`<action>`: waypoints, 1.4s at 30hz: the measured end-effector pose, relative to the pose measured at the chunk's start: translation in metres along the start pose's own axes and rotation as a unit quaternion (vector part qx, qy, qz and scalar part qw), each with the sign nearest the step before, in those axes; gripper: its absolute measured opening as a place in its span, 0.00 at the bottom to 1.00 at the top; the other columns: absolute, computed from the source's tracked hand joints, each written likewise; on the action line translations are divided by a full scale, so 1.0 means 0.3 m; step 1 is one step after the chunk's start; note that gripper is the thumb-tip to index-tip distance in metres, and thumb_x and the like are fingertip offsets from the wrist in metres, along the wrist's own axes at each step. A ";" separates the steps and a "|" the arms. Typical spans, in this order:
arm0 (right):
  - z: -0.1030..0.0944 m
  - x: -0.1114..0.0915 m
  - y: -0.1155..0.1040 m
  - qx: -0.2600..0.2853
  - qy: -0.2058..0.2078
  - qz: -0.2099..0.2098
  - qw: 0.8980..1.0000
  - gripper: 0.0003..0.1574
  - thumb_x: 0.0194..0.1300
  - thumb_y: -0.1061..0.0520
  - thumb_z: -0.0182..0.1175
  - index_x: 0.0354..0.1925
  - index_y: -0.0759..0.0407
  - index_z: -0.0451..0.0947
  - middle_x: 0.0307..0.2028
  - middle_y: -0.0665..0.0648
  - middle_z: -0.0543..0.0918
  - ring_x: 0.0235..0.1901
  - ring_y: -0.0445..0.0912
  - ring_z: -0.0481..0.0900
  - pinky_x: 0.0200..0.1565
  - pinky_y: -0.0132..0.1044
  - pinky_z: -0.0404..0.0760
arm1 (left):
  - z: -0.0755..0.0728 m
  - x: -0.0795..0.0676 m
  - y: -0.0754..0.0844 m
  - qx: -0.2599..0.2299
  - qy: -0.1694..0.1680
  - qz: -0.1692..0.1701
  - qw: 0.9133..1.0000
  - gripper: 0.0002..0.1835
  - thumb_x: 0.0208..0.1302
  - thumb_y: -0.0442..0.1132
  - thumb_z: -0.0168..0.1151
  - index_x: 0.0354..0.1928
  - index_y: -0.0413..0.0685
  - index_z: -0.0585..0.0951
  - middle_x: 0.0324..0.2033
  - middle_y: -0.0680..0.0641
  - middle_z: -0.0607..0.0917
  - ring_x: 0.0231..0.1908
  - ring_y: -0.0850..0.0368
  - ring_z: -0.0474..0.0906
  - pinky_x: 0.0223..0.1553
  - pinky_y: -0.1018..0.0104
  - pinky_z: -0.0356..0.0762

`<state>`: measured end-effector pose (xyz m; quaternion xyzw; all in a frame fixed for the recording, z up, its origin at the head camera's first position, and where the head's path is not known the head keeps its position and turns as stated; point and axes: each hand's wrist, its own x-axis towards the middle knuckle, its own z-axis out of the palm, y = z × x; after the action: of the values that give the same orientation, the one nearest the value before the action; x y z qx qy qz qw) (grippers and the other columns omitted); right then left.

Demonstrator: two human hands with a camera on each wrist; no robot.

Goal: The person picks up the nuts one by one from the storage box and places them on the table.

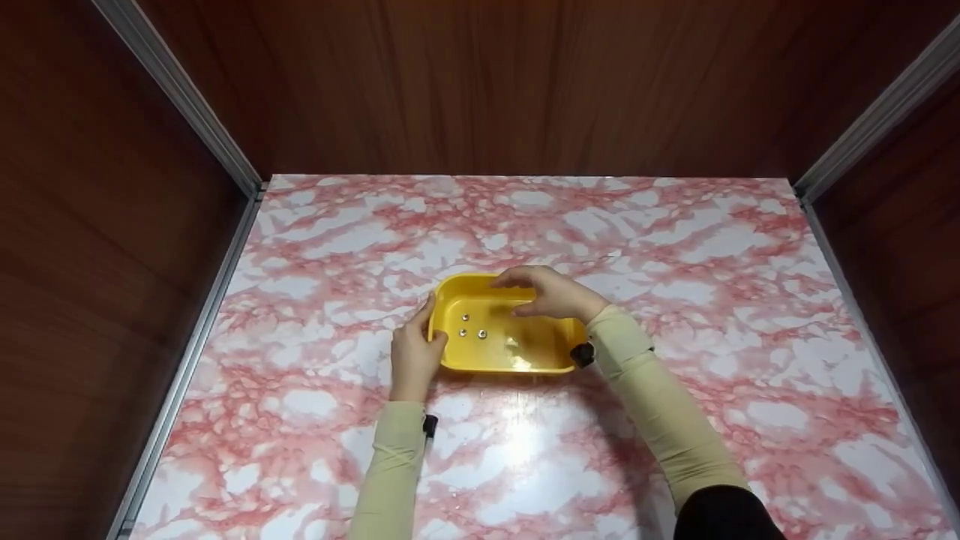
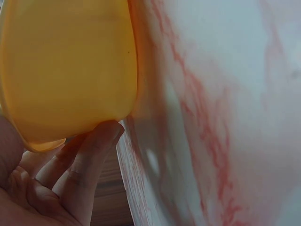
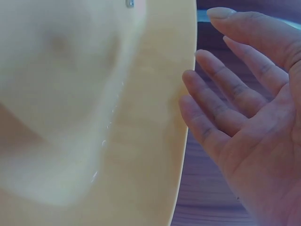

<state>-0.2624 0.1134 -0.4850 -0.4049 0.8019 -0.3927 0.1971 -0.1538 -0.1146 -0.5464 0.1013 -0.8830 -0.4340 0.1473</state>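
Note:
A shallow yellow plastic tray (image 1: pixel 540 345) with rounded corners is in the middle of the head view. My left hand (image 1: pixel 415 352) grips its left wall, thumb over the rim and fingers along the outside. In the left wrist view the fingers (image 2: pixel 87 174) press the tray's outer side (image 2: pixel 70 70). Three small shiny metal pieces, perhaps nuts (image 1: pixel 481 334), lie on the tray floor towards the left. Over the tray's right and far part is my right hand (image 1: pixel 555 295), fingers loosely spread and holding nothing. The right wrist view shows its fingertips by the rim; contact is unclear.
The tray is above a red-and-white marbled tabletop (image 1: pixel 315 405). Dark wooden panels (image 1: pixel 480 90) enclose it at the back and both sides, with grey metal strips (image 1: pixel 187 112) along the corners. Each wrist carries a small black camera (image 1: pixel 582 354).

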 end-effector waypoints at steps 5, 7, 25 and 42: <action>0.005 0.012 -0.001 -0.008 -0.003 -0.002 1.000 0.29 0.48 0.66 0.64 0.51 0.53 0.72 0.50 0.52 0.75 0.52 0.47 0.69 0.53 0.43 0.65 | 0.001 0.001 0.000 -0.002 -0.005 0.003 1.000 0.35 0.43 0.29 0.61 0.58 0.56 0.71 0.49 0.47 0.77 0.13 0.58 0.63 0.16 0.67 0.66; 0.006 0.016 -0.003 -0.010 -0.006 -0.001 1.000 0.29 0.48 0.65 0.64 0.51 0.52 0.72 0.50 0.51 0.75 0.52 0.47 0.70 0.53 0.42 0.65 | 0.001 0.002 -0.001 -0.001 -0.004 0.007 1.000 0.35 0.43 0.29 0.62 0.58 0.56 0.71 0.49 0.47 0.77 0.12 0.58 0.60 0.15 0.68 0.64; 0.025 0.047 0.022 0.007 -0.023 -0.008 1.000 0.28 0.50 0.65 0.63 0.52 0.56 0.72 0.49 0.46 0.76 0.52 0.50 0.69 0.54 0.42 0.64 | -0.002 0.005 0.000 0.000 -0.003 0.008 1.000 0.34 0.43 0.29 0.62 0.58 0.56 0.71 0.48 0.45 0.78 0.11 0.58 0.60 0.15 0.67 0.66; 0.051 0.076 0.046 0.043 -0.039 -0.025 0.998 0.27 0.51 0.70 0.59 0.52 0.60 0.71 0.50 0.61 0.74 0.52 0.56 0.68 0.53 0.48 0.64 | 0.000 -0.001 -0.001 0.000 0.000 0.016 1.000 0.34 0.43 0.28 0.62 0.58 0.55 0.71 0.45 0.45 0.80 0.17 0.57 0.67 0.19 0.68 0.68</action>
<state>-0.2730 0.0929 -0.5053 -0.4313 0.7655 -0.4155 0.2353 -0.1535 -0.1148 -0.5467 0.0876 -0.8847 -0.4312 0.1538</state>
